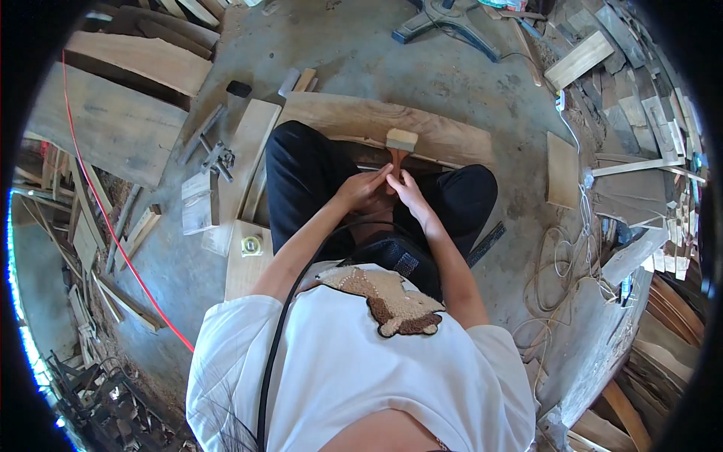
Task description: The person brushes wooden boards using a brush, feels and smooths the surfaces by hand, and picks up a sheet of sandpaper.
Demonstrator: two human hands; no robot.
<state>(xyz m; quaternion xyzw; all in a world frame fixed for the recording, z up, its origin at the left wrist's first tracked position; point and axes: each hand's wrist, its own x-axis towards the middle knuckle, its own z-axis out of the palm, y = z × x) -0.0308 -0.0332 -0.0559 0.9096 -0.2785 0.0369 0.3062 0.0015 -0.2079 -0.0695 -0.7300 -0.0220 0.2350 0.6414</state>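
- While you sit cross-legged, your left hand [363, 188] and right hand [410, 194] meet, the grip closed on the brush [400, 150] between them; how the hidden part wraps, can't tell!
- Just ahead, the bristles [402, 138] point away from you, and this looks a light one: stiff handle [397, 160], softer tip, so take hold low on the handle, clear of the bristles.
- Beyond, a broad wooden board [369, 113] lies crosswise in front of you.

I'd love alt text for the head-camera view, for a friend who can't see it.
Left hand and right hand meet at the handle of a flat brush, bristles pointing away from the seated person. A wooden board lies beyond; a tape measure sits at left.
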